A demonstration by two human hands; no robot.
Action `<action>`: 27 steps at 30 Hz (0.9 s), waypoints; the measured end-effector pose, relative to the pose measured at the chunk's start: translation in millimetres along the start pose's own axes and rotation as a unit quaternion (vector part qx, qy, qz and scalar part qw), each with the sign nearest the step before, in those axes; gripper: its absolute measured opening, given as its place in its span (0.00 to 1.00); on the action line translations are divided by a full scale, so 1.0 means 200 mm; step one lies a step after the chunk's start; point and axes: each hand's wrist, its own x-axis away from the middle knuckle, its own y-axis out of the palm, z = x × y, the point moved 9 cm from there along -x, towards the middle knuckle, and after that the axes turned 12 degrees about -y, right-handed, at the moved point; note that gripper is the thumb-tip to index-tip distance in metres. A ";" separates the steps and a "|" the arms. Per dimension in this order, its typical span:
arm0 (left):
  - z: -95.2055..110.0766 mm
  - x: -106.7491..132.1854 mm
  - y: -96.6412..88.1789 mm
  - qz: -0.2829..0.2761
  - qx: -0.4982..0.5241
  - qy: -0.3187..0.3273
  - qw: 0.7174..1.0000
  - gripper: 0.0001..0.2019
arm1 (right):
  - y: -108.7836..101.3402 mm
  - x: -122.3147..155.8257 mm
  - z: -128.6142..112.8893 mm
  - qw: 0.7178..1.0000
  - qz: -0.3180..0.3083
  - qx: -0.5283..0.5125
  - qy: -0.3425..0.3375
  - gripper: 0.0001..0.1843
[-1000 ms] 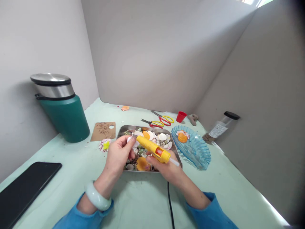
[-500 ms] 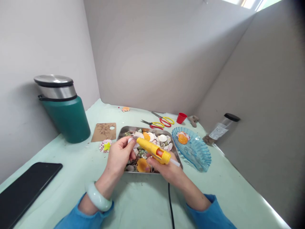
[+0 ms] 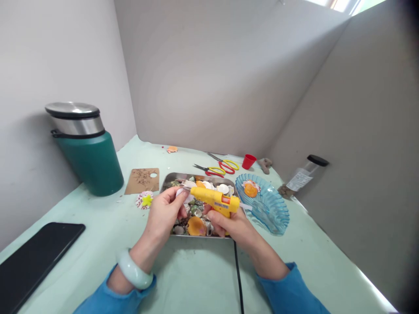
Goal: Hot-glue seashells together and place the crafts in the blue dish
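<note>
My right hand (image 3: 233,224) is closed round the handle of a yellow hot glue gun (image 3: 212,196), with a clear glue stick (image 3: 246,206) poking out of its back end. The gun's metal nozzle points left and meets a small whitish shell (image 3: 179,192). That shell is pinched between the thumb and fingers of my left hand (image 3: 166,208), which hide much of it. Both hands are over a metal tray (image 3: 203,237) of mixed seashells, among them a large orange shell (image 3: 197,226) near the front rim.
A green bottle (image 3: 94,161) and a black phone (image 3: 42,257) are on the left. Nearby lie a brown card (image 3: 142,181) and a speckled disc with a yellow star (image 3: 145,199). Scissors (image 3: 214,170), a red cup (image 3: 249,162), a blue shell-shaped dish (image 3: 273,207) and a jar (image 3: 303,176) stand beyond and right.
The glue gun has swung to a more level pose, its back end rising and shifting right, and its handle now shows. My left hand has stayed nearly still with the shell.
</note>
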 end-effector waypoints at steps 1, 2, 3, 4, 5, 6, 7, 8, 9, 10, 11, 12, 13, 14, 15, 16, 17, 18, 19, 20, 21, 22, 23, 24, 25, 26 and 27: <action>0.00 0.00 0.00 -0.002 -0.003 0.001 1.000 0.13 | 0.00 0.00 0.00 1.000 -0.001 -0.012 0.000 0.16; 0.01 0.00 0.00 -0.003 -0.005 0.003 1.000 0.13 | 0.00 0.00 0.00 1.000 -0.002 -0.019 0.000 0.15; 0.01 0.01 0.00 -0.004 -0.004 0.004 1.000 0.13 | 0.00 0.00 0.00 1.000 -0.002 -0.022 0.001 0.15; 0.01 0.01 0.00 -0.005 -0.002 0.003 1.000 0.13 | 0.00 0.00 0.01 1.000 -0.003 -0.021 0.001 0.15; 0.01 0.01 0.00 -0.006 0.002 0.001 1.000 0.13 | 0.00 0.00 0.01 1.000 -0.003 -0.015 0.001 0.14; 0.01 0.00 0.00 -0.006 0.005 -0.001 1.000 0.13 | 0.00 0.00 0.01 1.000 -0.003 -0.004 0.000 0.14; 0.01 0.00 0.00 -0.005 0.008 -0.003 1.000 0.13 | -0.01 0.00 0.01 1.000 -0.001 0.012 -0.003 0.14; 0.00 0.00 0.00 -0.003 0.010 -0.005 1.000 0.13 | -0.01 0.00 0.01 0.999 0.002 0.031 -0.009 0.13; 0.00 0.00 0.00 -0.001 0.011 -0.007 1.000 0.14 | -0.01 0.00 0.00 0.998 0.007 0.052 -0.018 0.13; 0.00 0.00 0.00 0.002 0.011 -0.008 1.000 0.14 | -0.02 0.00 -0.01 0.997 0.013 0.074 -0.030 0.12; 0.00 0.00 0.00 0.004 0.011 -0.008 1.000 0.14 | -0.02 0.00 -0.02 0.994 0.021 0.096 -0.044 0.12; -0.01 0.00 -0.01 0.007 0.013 -0.010 1.000 0.14 | -0.02 0.00 -0.03 0.991 0.028 0.116 -0.057 0.11; -0.01 0.00 -0.01 0.009 0.016 -0.011 1.000 0.14 | -0.02 0.00 -0.04 0.988 0.036 0.134 -0.068 0.11; -0.01 0.00 -0.01 0.011 0.021 -0.012 1.000 0.14 | -0.02 0.00 -0.05 0.985 0.043 0.150 -0.074 0.10; -0.01 0.00 -0.01 0.014 0.025 -0.012 1.000 0.14 | -0.02 0.00 -0.06 0.982 0.049 0.165 -0.079 0.10; -0.01 0.00 -0.01 0.017 0.029 -0.011 0.999 0.14 | -0.02 0.01 -0.07 0.978 0.052 0.183 -0.087 0.11; -0.01 0.00 -0.02 0.020 0.032 -0.011 0.999 0.14 | -0.01 0.01 -0.09 0.972 0.055 0.204 -0.098 0.11; -0.01 0.00 -0.02 0.022 0.033 -0.011 0.999 0.14 | -0.01 0.01 -0.11 0.966 0.056 0.228 -0.113 0.11; -0.01 0.00 -0.02 0.024 0.035 -0.012 0.999 0.14 | 0.00 0.02 -0.13 0.957 0.056 0.252 -0.132 0.12; -0.02 0.00 -0.02 0.024 0.035 -0.014 0.999 0.14 | 0.01 0.02 -0.15 0.948 0.054 0.274 -0.150 0.12; -0.02 0.00 -0.02 0.025 0.036 -0.015 0.999 0.14 | 0.02 0.03 -0.17 0.940 0.050 0.293 -0.166 0.12; -0.02 0.00 -0.03 0.024 0.037 -0.016 0.999 0.14 | 0.03 0.03 -0.19 0.934 0.048 0.305 -0.178 0.11; -0.02 0.00 -0.03 0.026 0.038 -0.016 0.999 0.14 | 0.04 0.03 -0.20 0.930 0.045 0.313 -0.187 0.11; -0.02 0.00 -0.03 0.025 0.039 -0.016 0.999 0.14 | 0.05 0.04 -0.21 0.927 0.044 0.318 -0.195 0.10; -0.02 0.00 -0.03 0.026 0.039 -0.015 0.999 0.14 | 0.05 0.04 -0.22 0.924 0.045 0.323 -0.202 0.09; -0.02 0.00 -0.03 0.026 0.039 -0.015 0.999 0.15 | 0.06 0.04 -0.22 0.921 0.045 0.327 -0.208 0.08; -0.02 -0.01 -0.03 0.026 0.038 -0.015 0.999 0.15 | 0.06 0.04 -0.23 0.918 0.045 0.332 -0.214 0.07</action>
